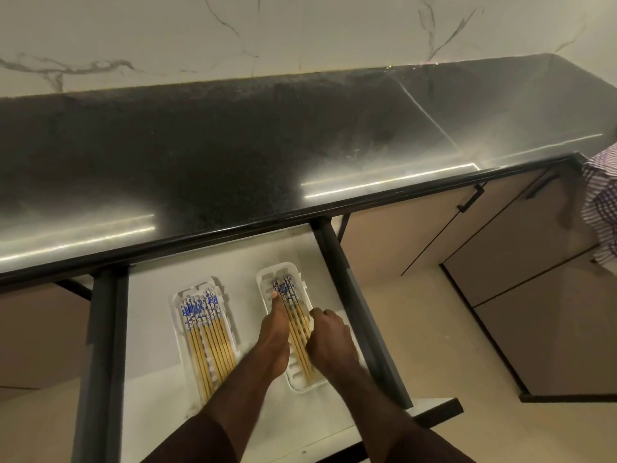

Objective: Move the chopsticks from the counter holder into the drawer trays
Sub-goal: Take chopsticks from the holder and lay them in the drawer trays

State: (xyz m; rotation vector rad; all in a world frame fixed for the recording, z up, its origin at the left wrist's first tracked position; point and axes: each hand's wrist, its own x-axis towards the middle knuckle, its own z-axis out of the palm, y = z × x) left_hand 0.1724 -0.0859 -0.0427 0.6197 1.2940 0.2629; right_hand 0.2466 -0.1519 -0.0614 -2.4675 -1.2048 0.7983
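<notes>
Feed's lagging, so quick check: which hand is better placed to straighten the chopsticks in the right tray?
Probably the left hand: its straight fingers already lie along the chopsticks in the right tray, reaching their patterned ends. The right hand sits curled beside them.

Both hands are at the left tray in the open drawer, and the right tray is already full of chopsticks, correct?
Trays swapped. In the head view both hands, left and right, are at the right tray; the left tray holds the full row of chopsticks.
</notes>
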